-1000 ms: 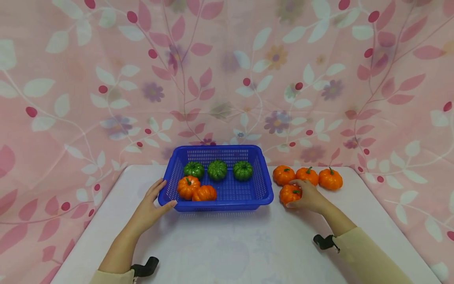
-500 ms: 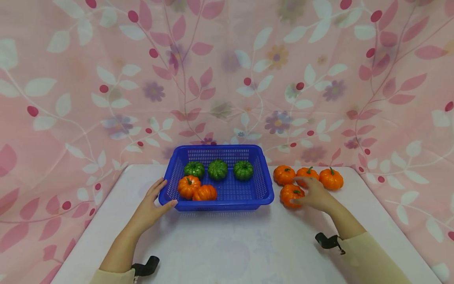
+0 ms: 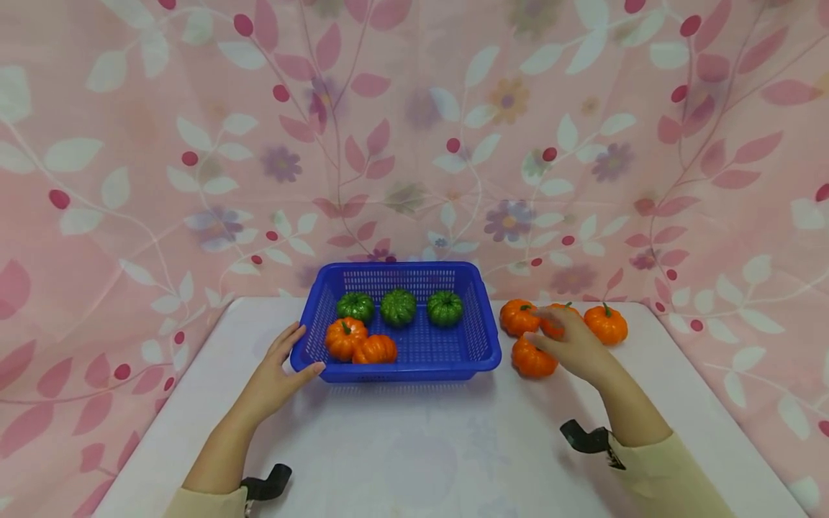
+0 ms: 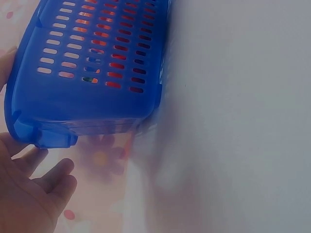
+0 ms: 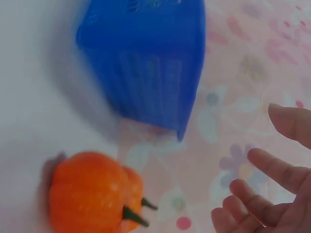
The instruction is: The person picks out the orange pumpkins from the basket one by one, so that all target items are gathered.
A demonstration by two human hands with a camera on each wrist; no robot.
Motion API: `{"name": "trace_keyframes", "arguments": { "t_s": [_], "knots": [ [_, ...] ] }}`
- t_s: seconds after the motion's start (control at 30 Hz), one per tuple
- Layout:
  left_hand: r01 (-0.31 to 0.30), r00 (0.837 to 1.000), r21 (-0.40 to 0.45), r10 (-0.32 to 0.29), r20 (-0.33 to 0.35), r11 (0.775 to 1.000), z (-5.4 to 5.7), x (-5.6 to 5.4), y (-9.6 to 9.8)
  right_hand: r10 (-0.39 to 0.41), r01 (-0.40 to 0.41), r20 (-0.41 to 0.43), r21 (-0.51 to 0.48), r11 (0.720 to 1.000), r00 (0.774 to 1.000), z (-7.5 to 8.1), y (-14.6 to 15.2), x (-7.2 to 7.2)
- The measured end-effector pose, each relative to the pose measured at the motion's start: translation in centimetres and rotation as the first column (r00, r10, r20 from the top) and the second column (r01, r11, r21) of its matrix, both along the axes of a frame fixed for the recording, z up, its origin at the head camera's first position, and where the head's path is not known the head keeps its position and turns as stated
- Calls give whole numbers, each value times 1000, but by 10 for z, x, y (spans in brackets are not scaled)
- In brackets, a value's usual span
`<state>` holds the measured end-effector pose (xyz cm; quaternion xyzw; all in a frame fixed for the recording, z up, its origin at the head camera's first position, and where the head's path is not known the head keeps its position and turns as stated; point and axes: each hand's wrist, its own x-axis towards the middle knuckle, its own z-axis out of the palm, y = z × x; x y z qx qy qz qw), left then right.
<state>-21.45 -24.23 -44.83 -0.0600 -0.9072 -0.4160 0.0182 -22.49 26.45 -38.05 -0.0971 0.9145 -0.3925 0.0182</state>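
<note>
In the head view, my left hand rests at the left end of a blue plastic basket, thumb and fingers spread along the rim. The basket holds three green pumpkins and two orange pumpkins. My right hand hovers over the orange pumpkins right of the basket, holding nothing. Under its thumb lies the front orange pumpkin. Behind stand the left back pumpkin, a middle one partly hidden by the fingers, and the right one. The right wrist view shows the fingers spread, apart from the pumpkins.
The basket stands near the back edge of a white-covered table. A pink floral cloth hangs right behind it. Black wrist mounts stick out from both sleeves.
My right hand has let go of the front orange pumpkin and risen up and back over the row. That pumpkin stays on the table. The left hand has kept its place at the basket.
</note>
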Motion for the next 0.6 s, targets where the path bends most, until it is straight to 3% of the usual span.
{"name": "trace_keyframes", "arguments": {
  "t_s": [0.23,0.6],
  "knots": [
    [-2,1000,-3,2,-2,1000,1,1,1,-11,6,-39,-141,990,999,8,-36,5],
    [1,1000,9,-1,2,1000,-1,-1,0,95,-131,-146,-264,956,985,-1,-100,-7]
  ]
}}
